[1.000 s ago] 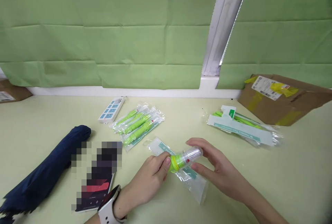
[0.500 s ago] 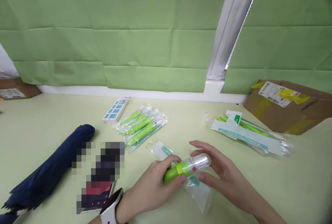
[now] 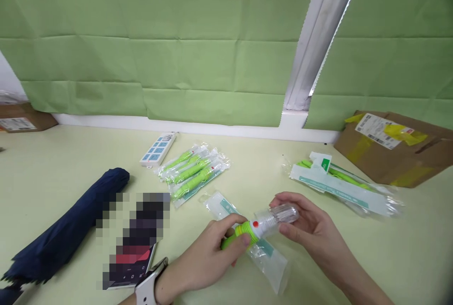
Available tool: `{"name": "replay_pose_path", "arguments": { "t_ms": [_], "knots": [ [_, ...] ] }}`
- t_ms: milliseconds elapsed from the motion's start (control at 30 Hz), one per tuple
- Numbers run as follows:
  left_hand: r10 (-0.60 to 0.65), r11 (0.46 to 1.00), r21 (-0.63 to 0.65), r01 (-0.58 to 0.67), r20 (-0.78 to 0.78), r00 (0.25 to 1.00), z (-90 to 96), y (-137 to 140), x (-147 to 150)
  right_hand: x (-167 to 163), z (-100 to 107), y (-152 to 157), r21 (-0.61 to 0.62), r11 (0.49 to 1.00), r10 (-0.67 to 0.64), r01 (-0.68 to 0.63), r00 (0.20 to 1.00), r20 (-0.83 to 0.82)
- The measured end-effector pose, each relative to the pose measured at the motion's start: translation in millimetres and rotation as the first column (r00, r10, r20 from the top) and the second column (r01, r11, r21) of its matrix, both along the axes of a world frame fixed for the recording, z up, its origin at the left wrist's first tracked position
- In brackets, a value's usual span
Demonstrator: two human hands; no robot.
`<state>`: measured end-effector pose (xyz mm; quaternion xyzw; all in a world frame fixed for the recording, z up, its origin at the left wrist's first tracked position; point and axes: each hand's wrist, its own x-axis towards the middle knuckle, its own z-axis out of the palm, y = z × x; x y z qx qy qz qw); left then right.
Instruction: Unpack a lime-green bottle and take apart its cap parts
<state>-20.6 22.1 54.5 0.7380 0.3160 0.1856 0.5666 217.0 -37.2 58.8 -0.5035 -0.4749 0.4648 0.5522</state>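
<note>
My left hand [image 3: 215, 246] is wrapped round the green ribbed handle of a slim handheld device [image 3: 244, 232] with a white neck and a red button. I cannot tell what kind of device it is. At its far end, my right hand [image 3: 311, 222] has thumb and fingers round a clear plastic cap [image 3: 285, 213]. The cap is in line with the white neck, and part of it still appears to surround the neck. Beneath the device lies a clear plastic sleeve with a green printed band [image 3: 272, 258], partly hidden by my left hand.
Several wrapped green devices [image 3: 193, 175] lie behind my left hand, beside a white power strip [image 3: 158, 149]. More green items in a printed bag [image 3: 339, 185] lie near a cardboard box [image 3: 392, 149]. To the left are a folded umbrella [image 3: 71, 225] and a blurred phone [image 3: 136, 248].
My right hand has closed in on the clear cap, which sits further right along the device. The device has turned, bringing its red button to face up.
</note>
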Motion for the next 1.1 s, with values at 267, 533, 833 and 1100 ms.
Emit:
{"name": "replay_pose_path", "arguments": {
  "t_ms": [267,533,833,1100],
  "knots": [
    [-0.005,0.994,-0.109,0.008,0.024,1.000,0.1,-4,-2,10,-5,6,-0.065,0.963,-0.267,0.260,0.949,-0.167],
    [-0.008,0.992,-0.122,0.012,0.029,1.000,-5.3,-5,-1,-6,4,1,-0.071,0.984,-0.175,0.166,0.974,-0.146],
    [0.012,0.994,-0.110,-0.018,-0.049,0.999,-4.1,-12,1,-19,2,-2,-0.099,0.994,-0.029,0.043,0.990,0.140],
    [0.033,0.976,-0.215,-0.039,-0.033,0.999,-6.5,-5,5,20,3,4,0.072,0.920,-0.380,0.386,0.829,0.411]
  ]
}}
